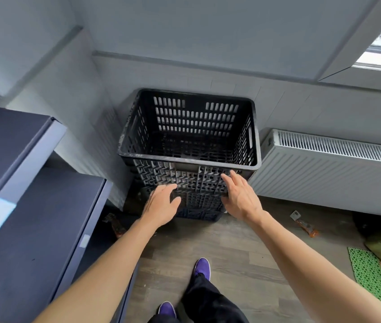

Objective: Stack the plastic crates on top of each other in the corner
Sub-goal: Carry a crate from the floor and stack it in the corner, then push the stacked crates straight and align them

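Observation:
A black slotted plastic crate stands in the corner on top of at least one other crate, whose dark blue lower wall shows beneath it. The top crate is open and holds nothing. My left hand is flat against the stack's near wall, fingers spread. My right hand rests with open fingers on the same wall, toward its right corner. Neither hand grips anything.
A white radiator runs along the wall right of the stack. Dark cabinets fill the left side. Green and orange mats and a bag lie at the right. My purple shoes stand on the wooden floor.

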A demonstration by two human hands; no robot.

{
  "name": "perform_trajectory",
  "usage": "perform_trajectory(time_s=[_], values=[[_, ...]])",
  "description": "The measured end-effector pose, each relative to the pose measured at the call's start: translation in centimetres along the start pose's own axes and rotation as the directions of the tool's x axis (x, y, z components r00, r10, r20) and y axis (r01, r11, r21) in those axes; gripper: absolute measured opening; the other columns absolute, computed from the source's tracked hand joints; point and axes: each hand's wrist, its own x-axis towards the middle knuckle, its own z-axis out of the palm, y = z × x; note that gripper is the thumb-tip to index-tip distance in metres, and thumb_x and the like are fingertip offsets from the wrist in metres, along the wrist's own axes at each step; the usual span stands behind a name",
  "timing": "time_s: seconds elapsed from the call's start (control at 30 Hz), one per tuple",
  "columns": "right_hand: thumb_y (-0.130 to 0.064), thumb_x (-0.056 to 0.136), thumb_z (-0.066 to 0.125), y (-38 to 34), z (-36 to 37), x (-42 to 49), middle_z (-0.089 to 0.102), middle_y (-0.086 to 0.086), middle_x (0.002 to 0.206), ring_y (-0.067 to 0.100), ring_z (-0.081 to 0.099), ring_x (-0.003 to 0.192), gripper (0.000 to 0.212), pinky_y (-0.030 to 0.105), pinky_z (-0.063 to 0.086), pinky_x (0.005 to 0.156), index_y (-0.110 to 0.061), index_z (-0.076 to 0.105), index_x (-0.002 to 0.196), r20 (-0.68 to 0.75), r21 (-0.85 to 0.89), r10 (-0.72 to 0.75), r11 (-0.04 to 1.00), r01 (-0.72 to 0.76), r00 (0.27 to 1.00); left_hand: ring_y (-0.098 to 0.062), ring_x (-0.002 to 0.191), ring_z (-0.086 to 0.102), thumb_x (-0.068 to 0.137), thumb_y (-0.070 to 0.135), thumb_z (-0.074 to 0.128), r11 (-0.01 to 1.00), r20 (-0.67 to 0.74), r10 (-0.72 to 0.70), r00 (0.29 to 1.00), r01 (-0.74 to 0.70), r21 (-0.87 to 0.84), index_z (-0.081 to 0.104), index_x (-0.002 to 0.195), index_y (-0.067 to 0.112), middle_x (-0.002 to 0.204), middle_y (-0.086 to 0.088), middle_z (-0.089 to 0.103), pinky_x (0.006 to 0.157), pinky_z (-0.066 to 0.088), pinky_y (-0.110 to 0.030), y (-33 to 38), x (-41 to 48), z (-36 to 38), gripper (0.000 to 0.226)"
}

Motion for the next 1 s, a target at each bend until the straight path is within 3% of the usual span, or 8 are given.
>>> perform_trajectory(time_s=[0.2,0.5,0.8,1.0], values=[[-0.024,0.090,0.059,-2.3,3.4,-6.1,0.046,0.007,0.142,0.033,0.043,0.129,0.061,0.042,0.041,0.104,-0.016,0.039,0.147,0.099,0.072,0.070,0.994,-0.077,0.993,-0.026,0.130,0.042,0.098,0.040,0.047,0.994,0.079,-0.098,0.992,0.101,-0.031,0.042,0.142,0.031,0.142,-0.004,0.046,0.101,0.040,-0.039,-4.5,-6.4,2.4,0.045],[-0.026,0.095,0.057,-4.6,8.3,-15.4,0.042,0.006,0.150,0.028,0.036,0.136,0.057,0.036,0.037,0.107,-0.020,0.039,0.149,0.254,0.144,0.167,0.967,-0.208,0.953,-0.022,0.130,0.043,0.098,0.038,0.049,0.991,0.171,-0.097,0.981,0.111,-0.076,0.044,0.141,0.033,0.141,-0.003,0.048,0.102,0.040,-0.037,-7.1,-13.3,6.4,0.044],[-0.025,0.095,0.057,-5.5,9.6,-17.7,0.044,0.007,0.149,0.027,0.037,0.136,0.057,0.038,0.038,0.106,-0.020,0.039,0.148,0.241,0.231,0.171,0.946,-0.228,0.955,-0.021,0.128,0.044,0.099,0.039,0.046,0.996,0.141,-0.047,0.989,0.057,-0.067,0.042,0.142,0.034,0.141,0.000,0.048,0.099,0.040,-0.036,-6.4,-14.9,6.0,0.043],[-0.024,0.095,0.057,-5.6,11.2,-17.8,0.045,0.005,0.148,0.026,0.038,0.136,0.055,0.035,0.037,0.107,-0.020,0.040,0.147,0.245,0.276,0.125,0.942,-0.193,0.961,-0.021,0.129,0.044,0.100,0.037,0.047,0.991,0.137,-0.099,0.986,0.110,-0.074,0.043,0.142,0.032,0.142,-0.001,0.047,0.100,0.039,-0.035,-6.6,-15.6,6.6,0.043]])
